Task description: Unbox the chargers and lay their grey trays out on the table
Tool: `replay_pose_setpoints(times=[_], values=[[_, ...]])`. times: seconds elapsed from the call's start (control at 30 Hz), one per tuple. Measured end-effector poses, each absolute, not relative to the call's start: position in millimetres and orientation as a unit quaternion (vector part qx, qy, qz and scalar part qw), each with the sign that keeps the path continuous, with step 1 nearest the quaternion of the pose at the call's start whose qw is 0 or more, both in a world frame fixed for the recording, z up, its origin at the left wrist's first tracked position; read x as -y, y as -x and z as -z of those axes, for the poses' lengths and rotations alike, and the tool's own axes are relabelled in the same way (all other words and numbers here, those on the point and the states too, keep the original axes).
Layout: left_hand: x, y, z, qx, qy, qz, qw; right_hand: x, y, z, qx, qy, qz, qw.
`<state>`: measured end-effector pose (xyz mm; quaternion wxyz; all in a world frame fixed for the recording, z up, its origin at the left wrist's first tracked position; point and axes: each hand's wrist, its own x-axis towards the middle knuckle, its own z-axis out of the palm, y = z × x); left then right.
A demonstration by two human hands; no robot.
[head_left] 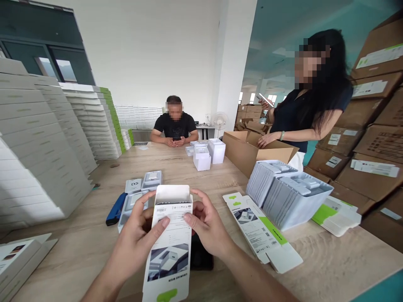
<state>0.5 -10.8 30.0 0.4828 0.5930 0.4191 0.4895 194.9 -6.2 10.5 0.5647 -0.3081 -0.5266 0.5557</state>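
Between my two hands is a white printed packaging box (pixel 170 235), its top flap raised and its far end open. My left hand (pixel 143 226) grips the box's left side, thumb lying on the printed face. On the right edge, my right hand (pixel 204 218) pinches the box near its open end, with fingers behind it. Beyond the left hand lie pale plastic trays (pixel 152 180), a white card (pixel 133 185) and a blue-handled tool (pixel 116 209). A dark flat object (pixel 201 253) lies partly hidden under the right hand and box.
Flattened printed cartons (pixel 261 230) lie at right beside stacked grey trays (pixel 292 197). An open cardboard box (pixel 242 153) stands behind them, with a person's hand (pixel 267 139) in it. Another person (pixel 175 123) sits across the table. Tall stacks of white boxes (pixel 34 138) rise at left.
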Motion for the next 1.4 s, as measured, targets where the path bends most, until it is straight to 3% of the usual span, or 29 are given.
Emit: replay_pose_setpoints(times=[0.2,0.4,0.6,0.8,0.97,1.13,1.23,1.4], values=[[14.6,-3.0,-25.4,-0.414,-0.591,-0.511,0.467,5.9,-193.6,-8.8,0.558,0.33,-0.498,0.576],[12.1,-0.7,-25.3,-0.41,-0.61,-0.45,0.508,3.9,-199.0,-10.3,0.599,0.38,-0.389,0.588],[9.1,1.0,-27.9,-0.403,-0.611,-0.384,0.563,0.2,-202.5,-11.4,0.522,0.377,-0.503,0.576],[9.4,-2.3,-26.9,-0.38,-0.599,-0.39,0.587,2.2,-204.1,-14.9,0.579,0.37,-0.471,0.553],[9.9,-1.2,-27.9,-0.369,-0.622,-0.365,0.587,6.2,-205.3,-17.4,0.501,0.346,-0.615,0.501],[9.2,3.8,-39.0,-0.374,-0.652,-0.325,0.574,10.1,-208.1,-22.9,0.548,0.367,-0.618,0.429],[9.7,6.3,-41.8,-0.437,-0.701,-0.326,0.46,10.6,-204.5,-22.5,0.59,0.376,-0.563,0.44],[18.2,-5.9,-27.8,-0.52,-0.8,-0.296,0.05,6.7,-196.2,-17.8,0.574,0.405,-0.487,0.518]])
